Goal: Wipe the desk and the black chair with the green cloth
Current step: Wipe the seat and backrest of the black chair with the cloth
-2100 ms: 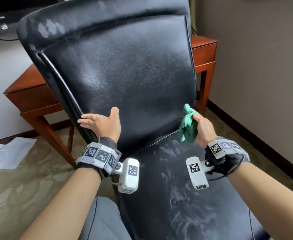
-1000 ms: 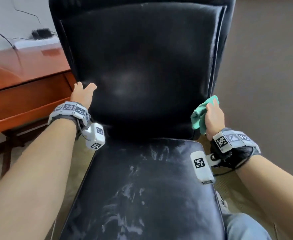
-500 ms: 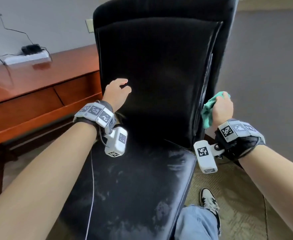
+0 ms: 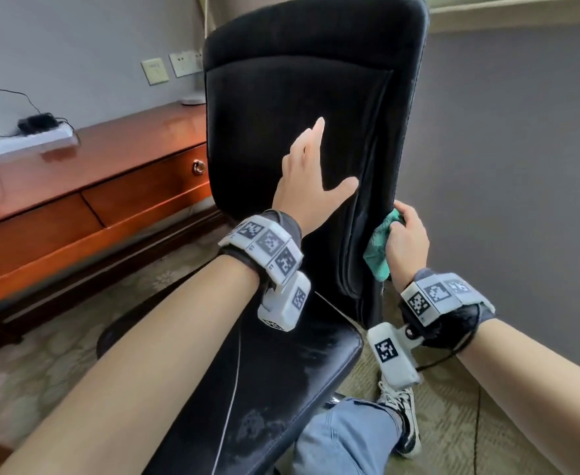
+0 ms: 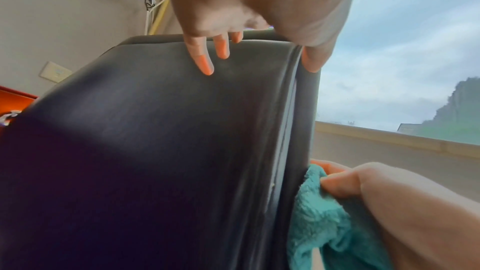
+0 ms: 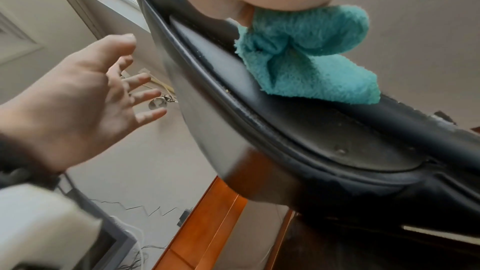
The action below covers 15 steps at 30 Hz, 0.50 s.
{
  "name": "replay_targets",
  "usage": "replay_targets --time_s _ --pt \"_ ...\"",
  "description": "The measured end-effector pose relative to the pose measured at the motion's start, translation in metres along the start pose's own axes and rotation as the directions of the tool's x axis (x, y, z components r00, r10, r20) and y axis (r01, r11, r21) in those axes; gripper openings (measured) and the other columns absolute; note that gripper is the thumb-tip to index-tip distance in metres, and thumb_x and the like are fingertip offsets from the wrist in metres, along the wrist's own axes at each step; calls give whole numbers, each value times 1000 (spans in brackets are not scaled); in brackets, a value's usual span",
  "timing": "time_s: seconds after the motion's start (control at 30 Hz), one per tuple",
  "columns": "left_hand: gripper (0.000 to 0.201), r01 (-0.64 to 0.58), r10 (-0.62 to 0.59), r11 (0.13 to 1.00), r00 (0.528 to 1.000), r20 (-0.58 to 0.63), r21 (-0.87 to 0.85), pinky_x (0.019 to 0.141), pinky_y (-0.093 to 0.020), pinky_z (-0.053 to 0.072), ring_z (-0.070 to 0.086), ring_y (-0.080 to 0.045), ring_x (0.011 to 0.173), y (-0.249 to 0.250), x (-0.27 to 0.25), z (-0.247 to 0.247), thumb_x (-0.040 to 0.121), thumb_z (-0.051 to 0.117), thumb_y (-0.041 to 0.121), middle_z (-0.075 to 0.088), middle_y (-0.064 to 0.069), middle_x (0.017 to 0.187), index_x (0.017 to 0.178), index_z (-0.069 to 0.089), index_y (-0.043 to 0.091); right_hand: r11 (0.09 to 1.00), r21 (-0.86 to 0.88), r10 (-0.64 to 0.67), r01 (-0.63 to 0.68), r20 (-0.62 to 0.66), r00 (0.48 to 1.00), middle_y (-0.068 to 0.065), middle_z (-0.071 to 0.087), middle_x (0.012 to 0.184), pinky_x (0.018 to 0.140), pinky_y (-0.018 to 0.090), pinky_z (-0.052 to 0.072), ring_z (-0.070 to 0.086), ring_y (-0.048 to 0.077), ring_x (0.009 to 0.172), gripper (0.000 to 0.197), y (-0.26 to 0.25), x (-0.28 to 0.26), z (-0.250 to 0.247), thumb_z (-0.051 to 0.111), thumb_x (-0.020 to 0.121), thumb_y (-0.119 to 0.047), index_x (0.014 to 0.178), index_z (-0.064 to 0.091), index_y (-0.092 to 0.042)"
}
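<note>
At the black chair's [image 4: 302,108] right edge, the right hand [image 4: 406,241] grips the green cloth [image 4: 379,255]; the left hand [image 4: 307,180] hovers with fingers spread.

Black chair [image 4: 302,97]: smooth leather-like upholstery, soft sheen on the backrest; seat surface scuffed with dull whitish marks.
Green cloth [image 6: 306,54]: fluffy terry pile, matt.
Desk [image 4: 76,180] beside the chair: reddish varnished wood, glossy; metal ring pull [image 4: 198,166] on the drawer.
</note>
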<state>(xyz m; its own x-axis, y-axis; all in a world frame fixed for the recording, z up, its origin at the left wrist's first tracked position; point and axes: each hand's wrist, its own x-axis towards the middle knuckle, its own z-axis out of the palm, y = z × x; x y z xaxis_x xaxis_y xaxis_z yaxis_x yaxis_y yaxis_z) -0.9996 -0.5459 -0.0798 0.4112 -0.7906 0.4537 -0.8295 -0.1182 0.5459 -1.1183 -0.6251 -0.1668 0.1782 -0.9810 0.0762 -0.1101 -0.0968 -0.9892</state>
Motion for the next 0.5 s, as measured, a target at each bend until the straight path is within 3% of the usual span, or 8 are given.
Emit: replay_targets --time_s 0.07,0.2,0.33,0.43,0.5 --pt "93 -2 2 1000 1000 -12 -25 100 -30 23 19 -24 136 17 -4 0 84 64 40 11 -5 154 152 4 19 1000 28 7 -7 -4 1000 0 56 126 104 35 38 51 18 115 51 0 -13 -6 33 84 -2 125 55 -25" --pt "100 -30 30 999 1000 -8 -23 105 -38 27 19 -25 136 52 -16 1 80 68 43 10 -5 153 151 2 19 1000 11 10 -10 10 1000 1 56 122 92 29 40 51 17 107 51 -3 -41 -20 33 83 0 123 55 -24" --pt "104 -44 45 999 999 -26 20 108 -44 25 17 -27 137 83 -28 -2 77 70 45 6 -7 154 151 3 19 999 -52 14 -8 112 994 1 56 123 94 35 44 52 22 109 56 -8 -67 -41 31 78 5 118 55 -26" --pt "102 -111 115 992 991 -73 53 108 -44 25 16 -26 138 106 -33 -11 75 70 46 7 -5 154 151 6 21 995 -98 39 -19 204 978 1 58 114 72 29 48 57 22 94 57 -16 -83 -62 30 81 7 118 57 -26" --pt "101 -172 180 981 978 -102 85 108 -41 24 16 -25 138 120 -37 -18 74 70 46 9 -4 154 151 9 20 992 -123 57 -27 253 966 6 62 107 68 38 53 62 36 91 58 -19 -93 -73 29 80 7 116 59 -27"
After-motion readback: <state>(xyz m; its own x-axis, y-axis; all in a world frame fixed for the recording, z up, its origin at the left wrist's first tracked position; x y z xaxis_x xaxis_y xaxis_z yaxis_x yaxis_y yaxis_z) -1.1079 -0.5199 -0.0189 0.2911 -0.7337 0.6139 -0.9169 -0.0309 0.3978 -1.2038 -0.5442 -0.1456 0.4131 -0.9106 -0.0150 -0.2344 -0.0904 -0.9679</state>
